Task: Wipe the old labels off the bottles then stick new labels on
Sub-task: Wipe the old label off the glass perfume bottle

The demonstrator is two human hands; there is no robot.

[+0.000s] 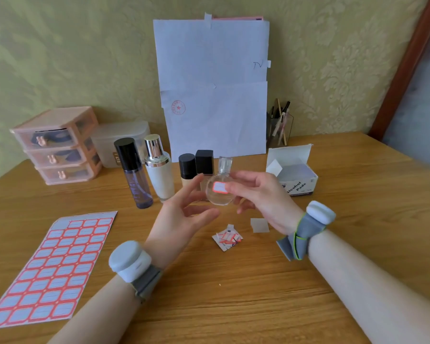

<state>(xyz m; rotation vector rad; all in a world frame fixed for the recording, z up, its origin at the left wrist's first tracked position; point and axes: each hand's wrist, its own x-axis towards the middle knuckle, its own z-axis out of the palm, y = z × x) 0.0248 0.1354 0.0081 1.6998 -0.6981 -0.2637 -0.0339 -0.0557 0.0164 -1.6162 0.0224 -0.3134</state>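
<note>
**A:** Where's the bottle just now?

**B:** The round clear glass bottle (pixel 219 196) is lifted above the middle of the wooden table (pixel 233 294), between the two hands. It is upright, with its clear stopper (pixel 225 162) pointing up and away. A red-bordered white label (pixel 219 187) lies across its front, long side level.

**A:** Who has hold of it?

**B:** The right hand (pixel 258 197). Its fingers curl round the bottle's right side, and the thumb tip is at the label's right end. The left hand (pixel 184 212) is spread and relaxed at the bottle's left. I can't tell whether its fingers touch the glass.

**A:** So what's the next move?

**B:** I'd guess smoothing the label along its length, right to left. The right thumb is nearest.

**A:** And the containers?

**B:** Toward the far right, an open white cardboard box of alcohol pads (pixel 296 181) holds white sachets. Near the far left corner, a pink three-drawer organiser (pixel 57 145) has dark items inside, but I can't make out what. A clear pen holder (pixel 279 131) by the far edge holds pens. The red-and-white label sheet (pixel 47 264) lies at the near left edge.
</note>
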